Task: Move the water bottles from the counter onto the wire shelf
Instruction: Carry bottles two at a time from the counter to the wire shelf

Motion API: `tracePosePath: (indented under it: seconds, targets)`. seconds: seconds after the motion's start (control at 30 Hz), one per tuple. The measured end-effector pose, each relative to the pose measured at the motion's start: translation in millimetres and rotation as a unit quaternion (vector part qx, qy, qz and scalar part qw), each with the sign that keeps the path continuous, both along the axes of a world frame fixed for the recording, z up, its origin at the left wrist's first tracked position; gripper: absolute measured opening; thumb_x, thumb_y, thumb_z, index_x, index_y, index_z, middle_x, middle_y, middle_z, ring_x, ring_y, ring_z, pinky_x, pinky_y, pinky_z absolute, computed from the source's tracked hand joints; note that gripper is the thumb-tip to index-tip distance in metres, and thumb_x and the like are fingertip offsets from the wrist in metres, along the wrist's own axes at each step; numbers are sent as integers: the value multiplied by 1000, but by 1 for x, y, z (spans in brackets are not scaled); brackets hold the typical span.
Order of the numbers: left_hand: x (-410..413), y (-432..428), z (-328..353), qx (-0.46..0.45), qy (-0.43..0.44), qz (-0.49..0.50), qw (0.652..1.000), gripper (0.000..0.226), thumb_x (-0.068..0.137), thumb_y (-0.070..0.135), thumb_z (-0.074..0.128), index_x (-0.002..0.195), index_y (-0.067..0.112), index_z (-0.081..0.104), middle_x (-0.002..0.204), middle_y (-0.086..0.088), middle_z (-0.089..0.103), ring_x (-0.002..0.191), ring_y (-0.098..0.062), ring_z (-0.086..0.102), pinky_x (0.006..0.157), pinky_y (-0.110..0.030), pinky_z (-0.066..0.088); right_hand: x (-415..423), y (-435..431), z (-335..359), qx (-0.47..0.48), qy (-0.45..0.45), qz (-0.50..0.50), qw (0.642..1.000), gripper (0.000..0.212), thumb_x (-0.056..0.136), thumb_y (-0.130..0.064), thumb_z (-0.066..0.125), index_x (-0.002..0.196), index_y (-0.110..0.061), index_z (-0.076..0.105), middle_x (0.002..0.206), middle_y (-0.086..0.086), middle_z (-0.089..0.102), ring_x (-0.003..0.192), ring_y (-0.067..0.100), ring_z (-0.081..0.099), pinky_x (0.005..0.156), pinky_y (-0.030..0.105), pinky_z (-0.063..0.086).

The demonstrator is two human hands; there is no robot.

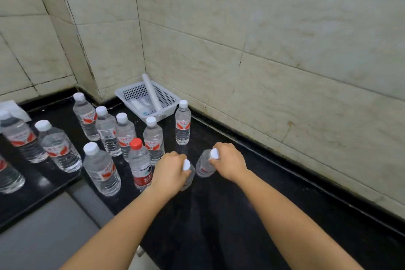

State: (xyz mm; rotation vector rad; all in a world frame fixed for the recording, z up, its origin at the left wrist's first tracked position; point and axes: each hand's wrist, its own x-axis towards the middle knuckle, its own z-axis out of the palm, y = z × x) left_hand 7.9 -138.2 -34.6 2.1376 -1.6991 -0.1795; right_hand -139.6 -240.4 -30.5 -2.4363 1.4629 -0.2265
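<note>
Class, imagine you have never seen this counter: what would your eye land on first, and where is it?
Probably the two hands at the centre: the left hand and right hand each grip a white-capped bottle near its neck. Next, the single red-capped bottle just left of them, standing among white-capped ones on the black counter. Behind, a white basket sits in the tiled corner.

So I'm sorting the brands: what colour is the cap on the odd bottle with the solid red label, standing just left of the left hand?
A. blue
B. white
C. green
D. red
D: the red-labelled bottle beside the left hand wears a red cap, while the neighbouring bottles all have white caps.
</note>
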Motion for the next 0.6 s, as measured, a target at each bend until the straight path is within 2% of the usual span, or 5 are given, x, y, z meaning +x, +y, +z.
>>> tracePosePath:
  seconds: [0.1,0.2,0.3,0.5,0.6]
  targets:
    - [-12,29,6,17,-4,-7,1000,18,79,29,63,82,12,62,90,-8,63,86,-26,60,69,-36,45,-27,31,11,43,-8,-6,999,30,86,-31,64,110,-12,63,111,10,65,99,28,60,79,37,51]
    - [-35,62,13,46,2,-37,998,19,74,30,64,75,12,65,81,-8,67,80,-29,62,64,-35,46,-58,72,18,79,-11,-6,997,22,83,-29,64,97,-12,63,102,9,67,90,26,62,68,34,47]
    - [-63,99,19,63,17,-69,995,20,71,32,66,72,12,66,75,-6,68,74,-28,62,58,-31,43,-98,122,25,94,-19,-31,995,19,80,-28,64,87,-10,61,93,7,67,86,28,64,66,36,48]
    - [-129,157,32,59,60,-137,987,20,69,31,66,70,11,65,66,-5,66,66,-23,61,57,-36,49,-183,211,47,80,-40,-85,992,22,79,-29,66,94,-12,65,93,5,68,83,24,64,70,40,54]
    - [-168,177,47,39,79,-185,979,17,69,27,65,65,11,62,61,-4,62,62,-20,57,51,-31,41,-226,247,63,68,-83,-125,986,20,79,-28,66,96,-17,65,94,0,66,84,19,63,72,39,54]
